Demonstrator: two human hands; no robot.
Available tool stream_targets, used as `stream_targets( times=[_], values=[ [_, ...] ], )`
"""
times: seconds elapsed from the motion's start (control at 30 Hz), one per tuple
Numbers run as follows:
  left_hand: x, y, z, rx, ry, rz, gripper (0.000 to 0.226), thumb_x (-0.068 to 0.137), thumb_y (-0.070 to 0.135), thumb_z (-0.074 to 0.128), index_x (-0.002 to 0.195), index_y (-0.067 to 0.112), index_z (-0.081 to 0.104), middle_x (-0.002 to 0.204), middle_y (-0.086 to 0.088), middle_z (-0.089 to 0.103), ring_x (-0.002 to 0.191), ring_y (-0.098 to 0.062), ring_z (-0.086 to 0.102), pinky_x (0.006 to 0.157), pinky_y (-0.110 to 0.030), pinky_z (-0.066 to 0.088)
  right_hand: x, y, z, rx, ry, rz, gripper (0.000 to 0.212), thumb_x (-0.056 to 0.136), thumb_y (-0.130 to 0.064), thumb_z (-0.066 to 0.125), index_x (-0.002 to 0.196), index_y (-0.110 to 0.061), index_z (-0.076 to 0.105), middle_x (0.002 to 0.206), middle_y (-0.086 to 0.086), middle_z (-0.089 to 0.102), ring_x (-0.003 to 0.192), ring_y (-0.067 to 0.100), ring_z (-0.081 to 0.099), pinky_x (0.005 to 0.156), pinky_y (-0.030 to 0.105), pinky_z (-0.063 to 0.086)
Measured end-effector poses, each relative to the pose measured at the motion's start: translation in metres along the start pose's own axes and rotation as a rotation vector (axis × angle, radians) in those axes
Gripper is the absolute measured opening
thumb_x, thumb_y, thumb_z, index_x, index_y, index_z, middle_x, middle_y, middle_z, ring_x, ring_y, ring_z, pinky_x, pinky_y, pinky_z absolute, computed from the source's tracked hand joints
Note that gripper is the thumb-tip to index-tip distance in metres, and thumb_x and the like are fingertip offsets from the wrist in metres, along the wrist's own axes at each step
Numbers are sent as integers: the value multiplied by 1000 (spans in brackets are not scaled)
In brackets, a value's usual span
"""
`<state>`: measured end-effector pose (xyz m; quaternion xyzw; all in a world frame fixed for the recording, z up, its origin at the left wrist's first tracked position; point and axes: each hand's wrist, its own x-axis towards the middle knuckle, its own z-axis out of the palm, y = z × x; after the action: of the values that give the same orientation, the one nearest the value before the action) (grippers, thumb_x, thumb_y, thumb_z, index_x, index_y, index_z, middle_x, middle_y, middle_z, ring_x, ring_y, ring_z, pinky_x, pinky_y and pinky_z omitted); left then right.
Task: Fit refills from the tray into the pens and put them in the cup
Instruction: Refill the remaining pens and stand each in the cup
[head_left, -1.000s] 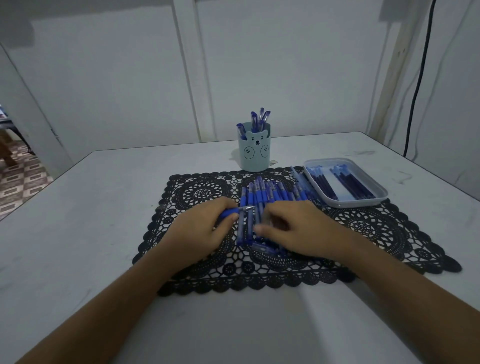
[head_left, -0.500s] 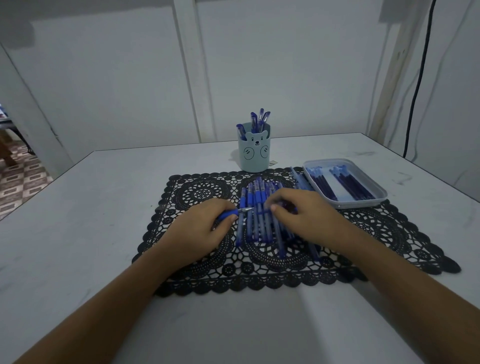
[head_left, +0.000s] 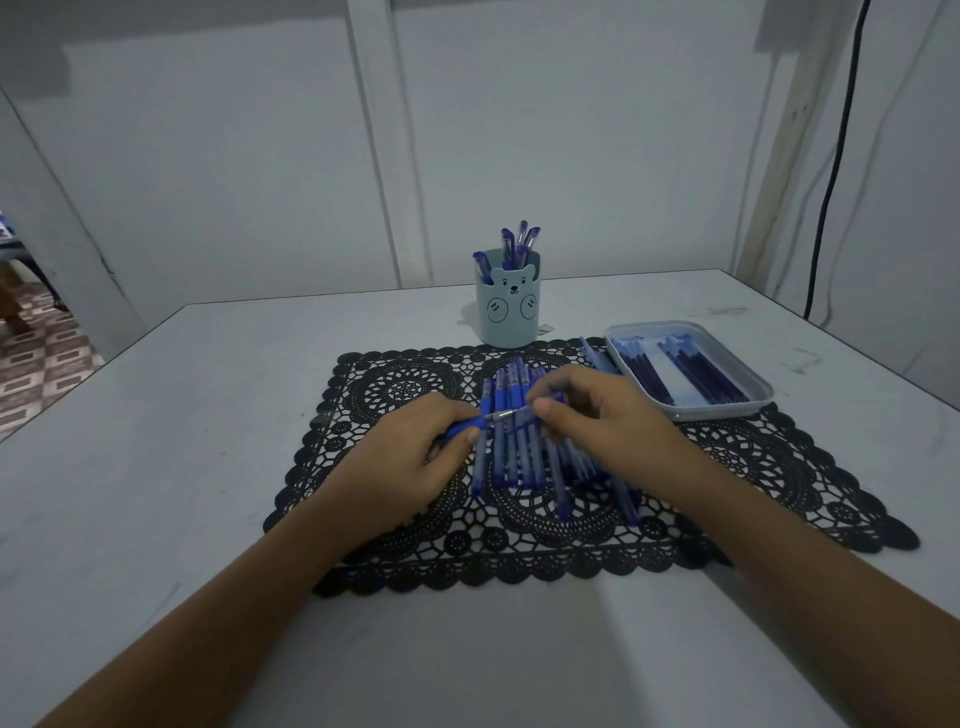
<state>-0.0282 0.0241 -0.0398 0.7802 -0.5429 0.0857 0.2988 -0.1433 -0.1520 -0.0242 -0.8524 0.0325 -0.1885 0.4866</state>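
**Two hands holding one pen (head_left: 503, 416) above a pile of pens (head_left: 514, 457) on a black lace mat (head_left: 753, 457).**
One bear-faced cup (head_left: 506, 312), far centre, holds four capped pens (head_left: 521, 244). One tray (head_left: 696, 413), right, holds two bunches of dark refills (head_left: 680, 371). Refills and pile overlap too much to count. Left hand (head_left: 410, 457) curls its fingers round the pen's blue end. Right hand (head_left: 608, 421) pinches the clear-blue end between thumb and forefinger. A metal tip shows between them.

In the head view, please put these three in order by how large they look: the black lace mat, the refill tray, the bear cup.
1. black lace mat, by far the largest
2. refill tray
3. bear cup, about as tall in the picture as the tray is deep, but much narrower
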Motion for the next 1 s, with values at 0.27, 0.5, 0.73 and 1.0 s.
stream_targets(
  times=[0.27,0.5,0.73,1.0],
  values=[
    [0,9,5,-70,0,-5,33,88,39,44,100,16,65,79,7,57,75,-4,50,65,-10,37,-3,1,9,94,-90,-26,10,90,-13,55,95,-18,61,69,-5,63,65,-1,59,64,10,45],
    [5,19,-1,-306,-83,-161,17,92,15,51,84,17,66,67,1,63,47,0,44,48,-11,30,-2,3,13,0,-62,-152,17,90,-15,55,92,-31,60,75,-6,62,72,5,60,72,24,51],
    [13,27,-2,-440,-76,-275,17,93,20,49,90,18,66,65,1,60,45,-1,42,47,-12,32,5,3,10,2,-28,-170,11,92,-25,52,98,-32,58,78,-20,61,75,2,59,75,26,51],
    [75,22,-22,-166,245,-354,20,92,25,53,107,18,64,94,6,63,82,-8,56,69,-16,41,16,39,-10,-696,-64,7,51,97,-39,36,143,-21,27,142,1,39,130,16,34,106,27,27]
  ],
)
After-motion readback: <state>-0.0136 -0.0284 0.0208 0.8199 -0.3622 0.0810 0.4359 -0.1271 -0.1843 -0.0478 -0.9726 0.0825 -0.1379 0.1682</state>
